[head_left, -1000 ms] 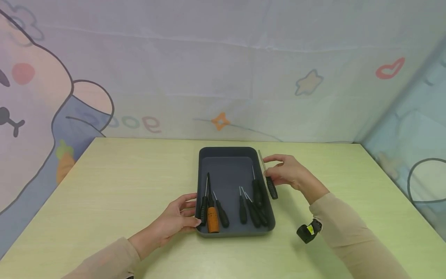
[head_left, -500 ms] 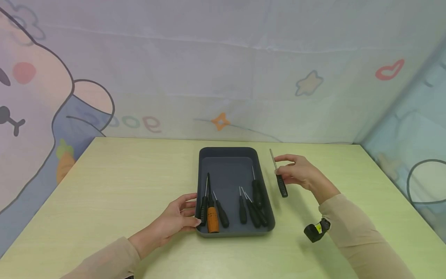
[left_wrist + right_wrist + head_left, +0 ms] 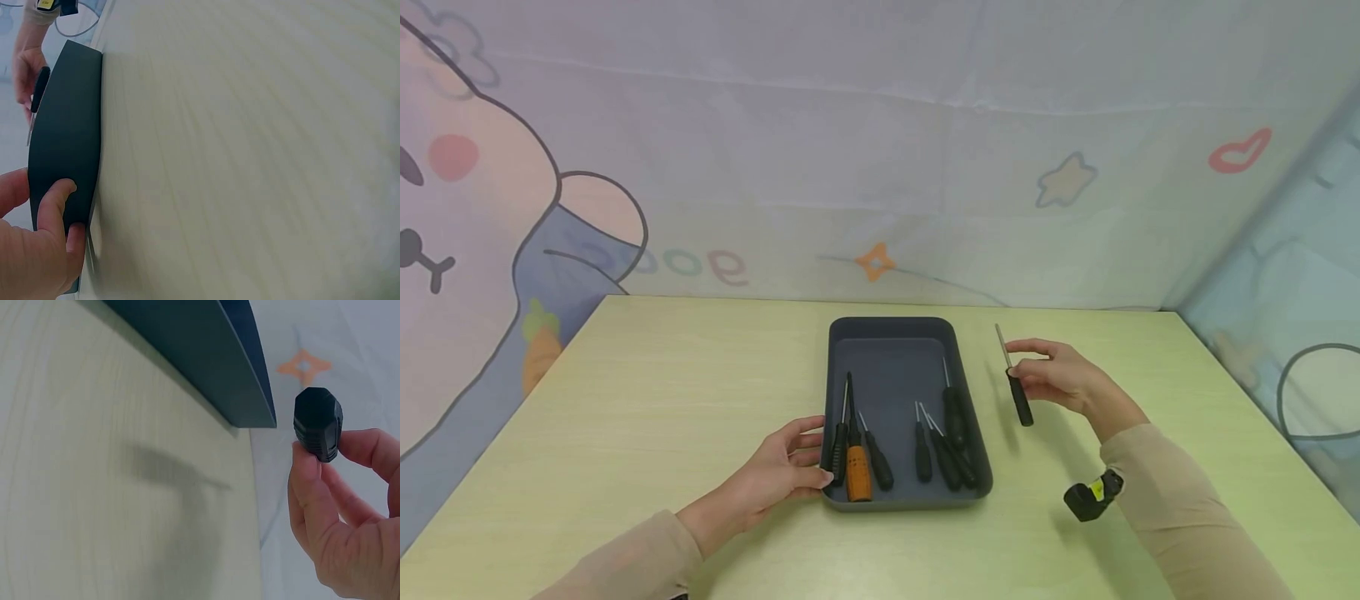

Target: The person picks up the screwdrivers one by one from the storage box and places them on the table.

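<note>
In the head view a dark grey tray (image 3: 895,329) sits mid-table with several screwdrivers in it. An orange-handled screwdriver (image 3: 858,475) lies among black ones at the tray's left. More black-handled screwdrivers (image 3: 922,454) lie at its right. My left hand (image 3: 778,467) grips the tray's left wall near the front corner, thumb at the rim; the left wrist view has its fingers (image 3: 56,203) against the outer wall. Right of the tray, my right hand (image 3: 1056,375) pinches a black-handled screwdriver (image 3: 1019,402) above the table, shaft pointing away. In the right wrist view its handle end (image 3: 317,419) faces the camera.
The pale wooden table (image 3: 715,358) extends on both sides of the tray. Behind it hangs a printed cloth (image 3: 880,167) with cartoon figures. A small black device (image 3: 1093,496) is strapped at the right wrist.
My right hand has moved rightward with the screwdriver, away from the tray's right edge, and the handle has turned a little in its fingers. The left hand and the tray have stayed still.
</note>
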Action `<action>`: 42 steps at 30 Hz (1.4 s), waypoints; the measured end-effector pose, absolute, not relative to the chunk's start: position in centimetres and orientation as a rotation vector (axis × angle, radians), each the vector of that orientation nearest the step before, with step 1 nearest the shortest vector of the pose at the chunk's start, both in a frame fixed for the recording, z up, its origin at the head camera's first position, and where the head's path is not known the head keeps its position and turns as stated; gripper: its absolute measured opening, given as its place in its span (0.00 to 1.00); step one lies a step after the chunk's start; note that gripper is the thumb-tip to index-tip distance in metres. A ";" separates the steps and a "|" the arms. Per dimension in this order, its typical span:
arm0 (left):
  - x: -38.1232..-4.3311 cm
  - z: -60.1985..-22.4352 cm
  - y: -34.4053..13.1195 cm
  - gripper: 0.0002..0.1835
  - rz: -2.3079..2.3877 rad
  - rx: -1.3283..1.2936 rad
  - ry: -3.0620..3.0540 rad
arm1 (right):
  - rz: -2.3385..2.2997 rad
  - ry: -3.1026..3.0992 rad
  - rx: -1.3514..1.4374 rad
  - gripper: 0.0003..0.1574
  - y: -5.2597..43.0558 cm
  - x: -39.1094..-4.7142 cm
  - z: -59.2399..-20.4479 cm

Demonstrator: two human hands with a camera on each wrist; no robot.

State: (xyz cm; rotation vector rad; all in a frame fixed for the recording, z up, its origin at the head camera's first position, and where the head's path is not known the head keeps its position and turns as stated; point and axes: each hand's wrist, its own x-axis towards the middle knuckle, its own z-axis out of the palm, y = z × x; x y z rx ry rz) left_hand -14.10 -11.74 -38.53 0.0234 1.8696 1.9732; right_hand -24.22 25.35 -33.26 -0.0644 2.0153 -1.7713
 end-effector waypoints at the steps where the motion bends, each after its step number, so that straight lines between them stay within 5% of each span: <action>1: -14.1 -38.5 -11.8 0.41 1.973 0.026 1.869 | -1.783 2.001 -0.069 0.36 25.6 -24.3 -33.5; 16: -13.9 -38.4 -11.9 0.41 1.969 0.044 1.859 | -1.893 1.835 0.045 0.28 27.5 -24.5 -35.9; 42: -14.0 -38.6 -11.9 0.40 1.969 0.008 1.876 | -1.454 2.352 0.190 0.35 26.2 -24.8 -37.0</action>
